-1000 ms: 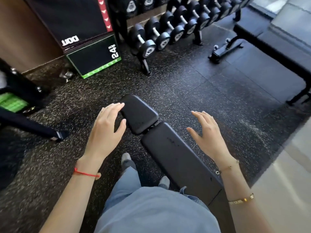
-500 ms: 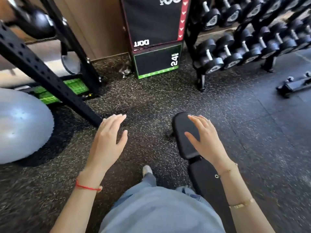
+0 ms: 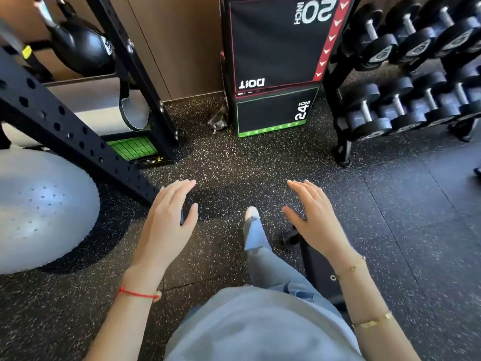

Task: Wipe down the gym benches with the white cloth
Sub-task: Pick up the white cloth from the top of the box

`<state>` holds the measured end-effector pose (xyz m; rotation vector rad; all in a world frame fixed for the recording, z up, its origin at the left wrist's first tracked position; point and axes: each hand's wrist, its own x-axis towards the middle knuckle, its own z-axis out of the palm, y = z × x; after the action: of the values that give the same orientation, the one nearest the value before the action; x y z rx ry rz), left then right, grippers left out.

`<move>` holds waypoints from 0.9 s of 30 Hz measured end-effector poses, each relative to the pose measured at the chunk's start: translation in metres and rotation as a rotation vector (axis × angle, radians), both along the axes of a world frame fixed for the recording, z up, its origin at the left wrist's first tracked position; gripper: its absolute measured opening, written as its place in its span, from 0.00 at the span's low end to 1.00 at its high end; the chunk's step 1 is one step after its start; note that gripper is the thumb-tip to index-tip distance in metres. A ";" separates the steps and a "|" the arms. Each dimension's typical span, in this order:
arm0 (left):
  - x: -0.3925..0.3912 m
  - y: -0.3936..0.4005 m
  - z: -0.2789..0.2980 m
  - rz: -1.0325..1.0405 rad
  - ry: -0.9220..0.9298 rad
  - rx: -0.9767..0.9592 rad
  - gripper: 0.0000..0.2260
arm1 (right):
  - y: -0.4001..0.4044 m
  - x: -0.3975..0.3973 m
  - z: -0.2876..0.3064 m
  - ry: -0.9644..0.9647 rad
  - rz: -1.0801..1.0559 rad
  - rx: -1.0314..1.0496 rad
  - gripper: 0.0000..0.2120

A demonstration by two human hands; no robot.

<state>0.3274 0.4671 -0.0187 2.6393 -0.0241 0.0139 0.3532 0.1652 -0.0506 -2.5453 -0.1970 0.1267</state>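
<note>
My left hand [image 3: 166,220] hovers over the speckled floor, fingers straight and relaxed, holding nothing. Just as empty and spread, my right hand [image 3: 315,217] hangs above the end of a black gym bench [image 3: 318,269]. Only a dark strip of the bench shows, mostly hidden by my right forearm and my leg. No white cloth is in view.
A black rack upright [image 3: 65,118] slants across the left, with a grey balance dome [image 3: 39,209] beside it. Stacked plyo boxes [image 3: 273,71] stand ahead against the wall. A dumbbell rack [image 3: 406,100] fills the right. My shoe [image 3: 252,225] is planted between my hands.
The view has swung left: the bench slid from the centre to the lower right edge, and the rack and dome came into sight. Both hands stay open and empty.
</note>
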 end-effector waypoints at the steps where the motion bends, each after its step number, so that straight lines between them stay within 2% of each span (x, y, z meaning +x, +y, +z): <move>1: 0.018 0.002 -0.002 0.007 0.001 -0.005 0.22 | 0.001 0.020 -0.002 0.004 0.000 0.002 0.27; 15: 0.332 0.001 0.029 0.023 -0.083 -0.041 0.20 | 0.003 0.341 0.032 -0.088 0.014 -0.030 0.26; 27: 0.564 0.022 0.006 -0.024 -0.129 -0.026 0.20 | 0.020 0.552 0.009 -0.052 -0.015 -0.037 0.26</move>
<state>0.8916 0.4895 -0.0128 2.6075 -0.0981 0.1748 0.9049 0.1855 -0.0413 -2.5883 -0.1969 0.0586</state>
